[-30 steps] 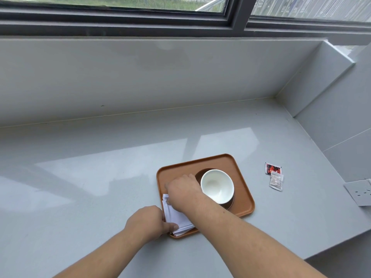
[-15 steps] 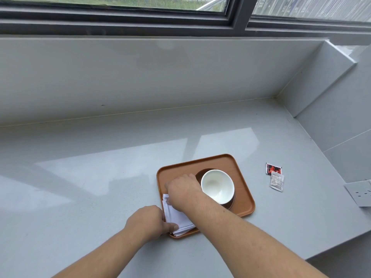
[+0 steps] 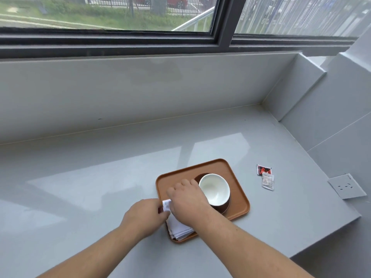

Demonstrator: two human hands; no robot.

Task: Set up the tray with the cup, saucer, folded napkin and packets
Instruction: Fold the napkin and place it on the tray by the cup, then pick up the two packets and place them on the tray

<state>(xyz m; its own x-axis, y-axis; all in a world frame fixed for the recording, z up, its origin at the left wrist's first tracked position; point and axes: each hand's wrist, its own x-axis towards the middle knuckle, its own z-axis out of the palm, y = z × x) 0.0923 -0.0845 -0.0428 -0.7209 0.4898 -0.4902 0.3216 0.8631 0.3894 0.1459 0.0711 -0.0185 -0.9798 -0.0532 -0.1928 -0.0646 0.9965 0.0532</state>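
Observation:
An orange-brown tray [image 3: 236,173] lies on the grey counter. A white cup [image 3: 214,188] sits on a dark brown saucer [image 3: 225,207] in the tray's right half. A folded white napkin [image 3: 178,227] lies along the tray's left side. My left hand [image 3: 144,215] pinches the napkin's left edge at the tray rim. My right hand [image 3: 188,199] presses down on the napkin, just left of the cup. Two packets, one red and black [image 3: 263,169] and one white [image 3: 268,181], lie on the counter right of the tray.
The counter [image 3: 90,187] runs to a low wall under the window at the back and a tiled wall at the right. A white socket plate [image 3: 346,186] is on the right wall. The counter's front edge drops off at the lower right.
My left hand has slid slightly up along the napkin's left edge. My right hand stays on the napkin. The cup, saucer and packets have not moved.

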